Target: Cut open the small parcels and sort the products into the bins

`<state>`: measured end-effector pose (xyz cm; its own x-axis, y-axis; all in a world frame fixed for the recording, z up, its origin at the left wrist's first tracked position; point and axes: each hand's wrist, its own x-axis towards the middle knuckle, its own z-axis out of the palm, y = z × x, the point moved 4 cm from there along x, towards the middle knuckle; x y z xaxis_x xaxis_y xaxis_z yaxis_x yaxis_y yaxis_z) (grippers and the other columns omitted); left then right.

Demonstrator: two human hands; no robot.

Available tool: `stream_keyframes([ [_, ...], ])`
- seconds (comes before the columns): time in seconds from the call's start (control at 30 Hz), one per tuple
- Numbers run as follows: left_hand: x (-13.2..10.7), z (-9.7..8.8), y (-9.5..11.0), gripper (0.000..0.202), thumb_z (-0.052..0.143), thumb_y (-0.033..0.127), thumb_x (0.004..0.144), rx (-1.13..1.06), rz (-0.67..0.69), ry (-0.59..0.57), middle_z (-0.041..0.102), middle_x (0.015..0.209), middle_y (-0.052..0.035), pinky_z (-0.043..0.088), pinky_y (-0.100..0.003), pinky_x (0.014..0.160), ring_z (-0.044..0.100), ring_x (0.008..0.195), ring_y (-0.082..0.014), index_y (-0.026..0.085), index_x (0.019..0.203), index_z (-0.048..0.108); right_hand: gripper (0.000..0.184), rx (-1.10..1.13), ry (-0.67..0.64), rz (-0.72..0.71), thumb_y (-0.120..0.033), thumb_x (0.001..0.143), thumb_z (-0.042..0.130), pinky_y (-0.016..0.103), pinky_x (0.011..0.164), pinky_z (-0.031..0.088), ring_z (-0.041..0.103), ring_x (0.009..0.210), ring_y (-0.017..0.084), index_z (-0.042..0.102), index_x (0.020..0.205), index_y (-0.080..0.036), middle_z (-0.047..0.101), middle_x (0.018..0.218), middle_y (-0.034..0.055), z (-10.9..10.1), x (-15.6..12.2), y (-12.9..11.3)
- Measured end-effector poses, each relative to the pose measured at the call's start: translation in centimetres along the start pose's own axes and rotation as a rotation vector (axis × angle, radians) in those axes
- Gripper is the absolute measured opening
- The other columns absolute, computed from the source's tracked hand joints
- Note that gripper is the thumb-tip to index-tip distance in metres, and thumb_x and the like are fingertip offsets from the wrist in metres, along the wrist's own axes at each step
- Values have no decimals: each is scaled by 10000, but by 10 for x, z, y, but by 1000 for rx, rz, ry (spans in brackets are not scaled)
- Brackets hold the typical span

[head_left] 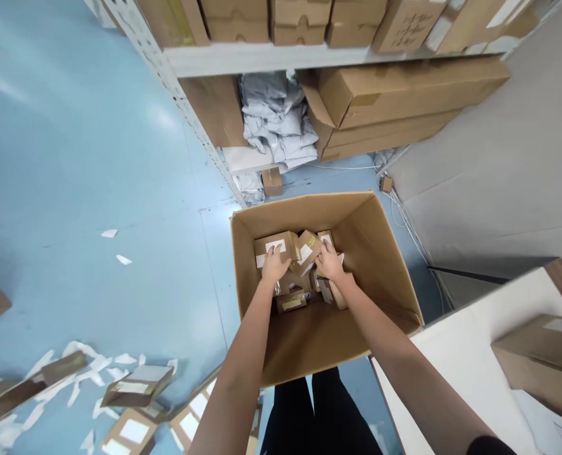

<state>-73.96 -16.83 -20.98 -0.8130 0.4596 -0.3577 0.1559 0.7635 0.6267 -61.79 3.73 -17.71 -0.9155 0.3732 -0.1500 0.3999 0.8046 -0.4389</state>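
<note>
A large open cardboard box (318, 363) stands in front of my legs, with several small parcels at its bottom. Inside it, my left hand (275, 264) rests on a brown carton (262, 246) with a white label, thumb and fingers apart. My right hand (329, 260) grips the right edge of a tilted small cardboard box (308, 242) that carries yellow tape and a white label. Its fingertips are partly hidden. Below the hands lies another small parcel (291, 302) with clear tape. More parcels sit partly under my right wrist.
Ahead is a white shelf rack (262, 58) with cartons and grey mailing bags (281, 120). Cables (408, 221) run along the wall on the right. A white table (489, 328) bears a carton (546, 354). Boxes and paper scraps (76, 373) litter the blue floor at left.
</note>
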Motion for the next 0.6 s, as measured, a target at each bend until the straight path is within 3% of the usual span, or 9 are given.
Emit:
stream_keyframes([
  [0.13, 33, 60, -34, 780, 722, 394, 896, 114, -65, -143, 393, 1684, -196, 464, -491, 1160, 473, 1485, -375, 232, 1592, 406, 629, -90, -211, 110, -277, 1006, 555, 505, 1175, 428, 488, 1447, 352, 427, 1607, -146, 432, 1638, 233, 74, 15, 39],
  [0.27, 88, 108, -49, 810, 733, 352, 899, 257, -103, -263, 408, 1674, -178, 468, -434, 1140, 484, 1467, -360, 244, 1617, 374, 632, -132, -337, 117, -328, 1061, 490, 487, 1204, 386, 404, 1519, 352, 363, 1657, -161, 365, 1693, 209, 121, 15, 66],
  [0.37, 139, 142, -47, 758, 710, 313, 922, 294, -47, -297, 505, 1599, -177, 479, -430, 1117, 524, 1430, -343, 229, 1609, 402, 627, -155, -366, 49, -312, 1057, 493, 501, 1198, 390, 340, 1555, 368, 373, 1660, -185, 338, 1714, 181, 142, 14, 83],
  [0.43, 172, 163, -44, 754, 692, 283, 936, 305, 4, -277, 490, 1617, -179, 461, -431, 1143, 514, 1442, -335, 200, 1623, 390, 623, -165, -376, -8, -289, 1048, 508, 505, 1186, 405, 312, 1568, 376, 391, 1654, -201, 322, 1725, 167, 151, 12, 95],
  [0.53, 207, 185, -46, 765, 664, 241, 944, 298, 48, -233, 406, 1682, -176, 380, -439, 1233, 403, 1531, -338, 157, 1642, 361, 628, -168, -382, -61, -264, 1037, 523, 505, 1188, 407, 305, 1573, 368, 400, 1651, -215, 315, 1730, 159, 160, 7, 112],
  [0.6, 217, 193, -52, 810, 682, 207, 913, 309, 46, -188, 373, 1705, -169, 320, -474, 1276, 291, 1587, -365, 145, 1648, 348, 633, -155, -393, -75, -258, 1033, 528, 499, 1201, 398, 324, 1566, 352, 401, 1651, -219, 334, 1720, 156, 165, 0, 120],
])
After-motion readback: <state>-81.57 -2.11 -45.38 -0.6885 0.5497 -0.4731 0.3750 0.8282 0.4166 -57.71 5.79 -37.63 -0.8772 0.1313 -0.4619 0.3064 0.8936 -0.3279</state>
